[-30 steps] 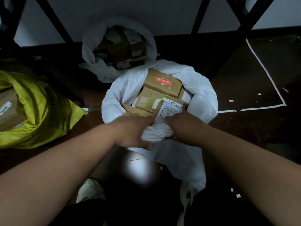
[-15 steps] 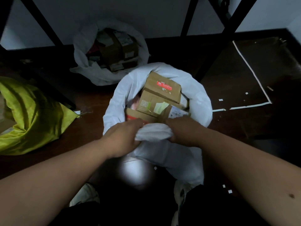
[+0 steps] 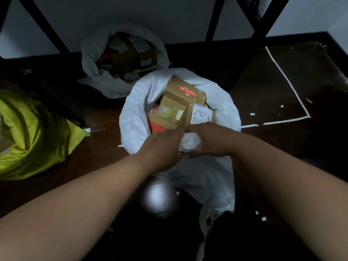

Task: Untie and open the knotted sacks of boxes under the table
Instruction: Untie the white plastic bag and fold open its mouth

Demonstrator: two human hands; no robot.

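The near white sack stood open on the dark floor, and everything else is placed from it. Inside its mouth lay several brown cardboard boxes. The top box carried a red label with white print too small to read. A white shipping label with barcodes was on the box at the right side of the mouth; its text could not be read either. A small pale sticker and a green one sat on the middle box, also not readable.

At the near rim of this sack, both hands met over a bunched fold of the white material. The left hand had its fingers curled around the fold from the left. The right hand gripped the same bunch from the right, and its fingers were closed on it. The two hands were touching or almost touching above the fold.

Behind the near sack, against the wall, a second white sack was open too, with darker boxes inside; their labels were blurred. To the left of the near sack, well apart, lay a yellow-green sack. To the right, white tape lines marked the floor, with small white scraps near them. Black frame bars rose behind the sack.
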